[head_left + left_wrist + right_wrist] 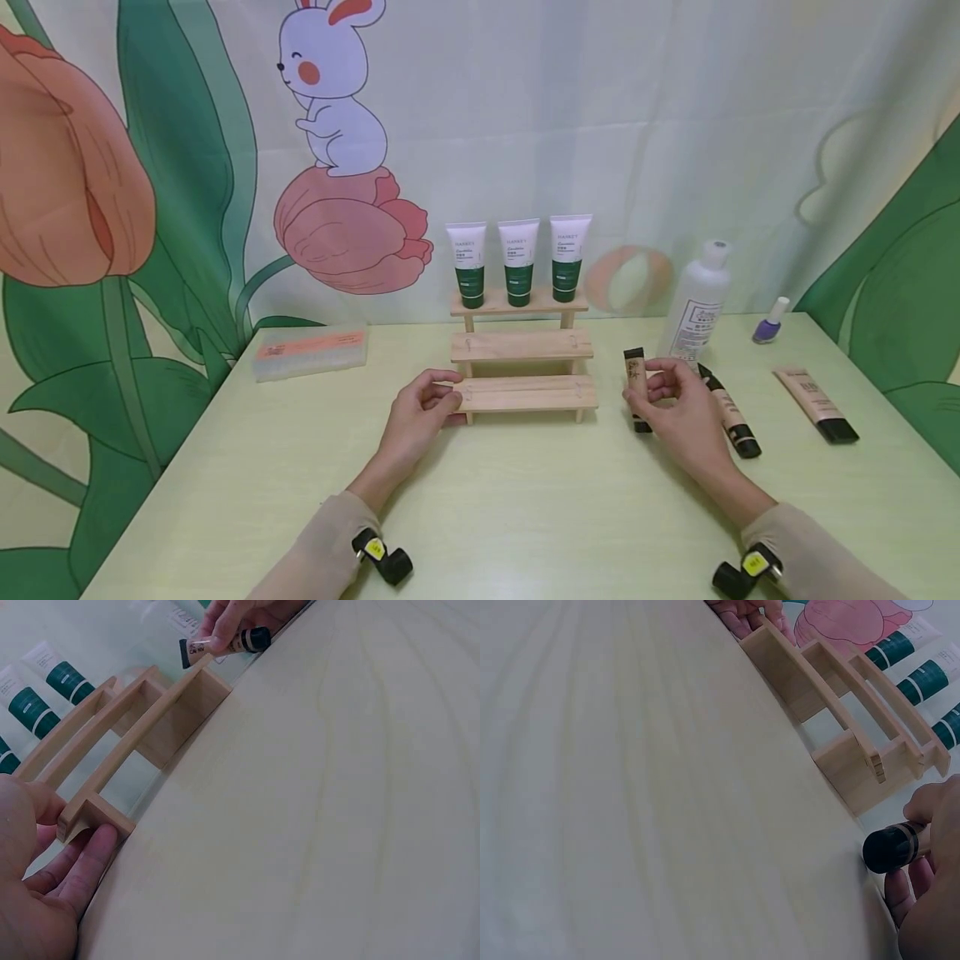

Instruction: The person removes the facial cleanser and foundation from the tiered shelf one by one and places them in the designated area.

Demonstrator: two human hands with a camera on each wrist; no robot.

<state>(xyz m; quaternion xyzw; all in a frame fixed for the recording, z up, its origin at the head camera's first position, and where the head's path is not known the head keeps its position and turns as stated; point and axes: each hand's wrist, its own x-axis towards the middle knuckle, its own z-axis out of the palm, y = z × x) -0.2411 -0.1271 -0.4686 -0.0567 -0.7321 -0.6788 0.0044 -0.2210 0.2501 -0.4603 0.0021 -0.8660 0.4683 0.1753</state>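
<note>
A three-step wooden display rack (522, 344) stands in the middle of the table. My left hand (414, 421) grips the left end of its lowest step, thumb on top and fingers underneath, as the left wrist view shows. Beside the rack's right end, my right hand (686, 421) pinches a small beige tube (636, 379) with a black cap (889, 849) pointing down. That tube is upright, its cap close over the tabletop. Three white-and-green tubes, left (470, 265), middle (519, 262) and right (567, 258), stand in a row on the top step.
Behind my right hand stands a white bottle (697, 304). A beige tube with black ends (731, 414) lies beside that hand, and another beige tube (813, 402) lies farther right. A purple nail polish bottle (768, 325) stands at the back right. A clear plastic case (311, 354) lies back left.
</note>
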